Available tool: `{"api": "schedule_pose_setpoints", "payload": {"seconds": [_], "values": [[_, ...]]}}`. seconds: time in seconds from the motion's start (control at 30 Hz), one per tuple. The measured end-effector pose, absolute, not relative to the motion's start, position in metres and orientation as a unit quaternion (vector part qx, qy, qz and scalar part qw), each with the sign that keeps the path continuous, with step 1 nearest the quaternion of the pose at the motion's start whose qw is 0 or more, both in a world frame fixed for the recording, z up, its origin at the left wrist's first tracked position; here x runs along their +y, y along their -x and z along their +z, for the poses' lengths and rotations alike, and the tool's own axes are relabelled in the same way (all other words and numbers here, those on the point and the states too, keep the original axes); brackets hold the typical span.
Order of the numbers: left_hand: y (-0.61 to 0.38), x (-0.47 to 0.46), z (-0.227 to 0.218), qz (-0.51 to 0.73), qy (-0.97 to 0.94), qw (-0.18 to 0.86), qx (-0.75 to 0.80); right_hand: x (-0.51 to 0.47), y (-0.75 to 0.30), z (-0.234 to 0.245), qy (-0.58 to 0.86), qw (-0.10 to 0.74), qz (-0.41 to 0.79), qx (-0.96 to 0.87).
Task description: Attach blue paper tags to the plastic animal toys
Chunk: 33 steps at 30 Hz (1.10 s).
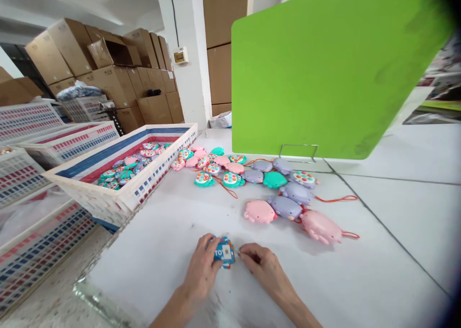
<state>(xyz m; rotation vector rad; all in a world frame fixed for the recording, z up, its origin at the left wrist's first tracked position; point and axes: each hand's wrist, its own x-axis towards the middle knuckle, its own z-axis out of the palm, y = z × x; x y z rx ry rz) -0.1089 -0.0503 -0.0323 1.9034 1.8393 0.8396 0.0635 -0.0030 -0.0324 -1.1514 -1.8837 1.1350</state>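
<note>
My left hand [203, 263] is closed around a small stack of blue printed cards [224, 252] marked "TOY", held just over the white tabletop. Close to the cards' right edge, my right hand [264, 268] pinches something thin and pale, too small to make out. Beyond both hands lie turtle-shaped toys in pink, purple and green, several with orange cords. A pink toy [260, 212] and a purple toy [285, 207] are among the nearest, with another pink toy [321, 226] to their right. Some toys lie with coloured dots facing up, such as a green one [232, 179].
A white plastic basket [131, 193] of similar toys stands at the table's left edge. A large green board [317, 78] rises at the back on a wire stand [298, 152]. More baskets [72, 143] and stacked cardboard boxes [115, 85] stand behind on the left.
</note>
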Motion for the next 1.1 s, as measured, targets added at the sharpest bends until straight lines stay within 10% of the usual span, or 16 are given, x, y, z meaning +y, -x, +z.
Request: {"api": "schedule_pose_setpoints", "payload": {"seconds": [0.23, 0.6, 1.1], "values": [[0.105, -0.055, -0.017, 0.369, -0.628, 0.242, 0.641, -0.003, -0.068, -0.034, 0.439, 0.344, 0.495, -0.667], [0.060, -0.085, 0.024, 0.447, -0.185, 0.766, 0.424, -0.039, -0.094, 0.021, 0.273, 0.373, 0.620, -0.634], [0.043, -0.106, 0.022, 0.408, -0.548, 0.455, 0.571, -0.062, -0.106, 0.016, 0.400, 0.353, 0.485, -0.693]]}}
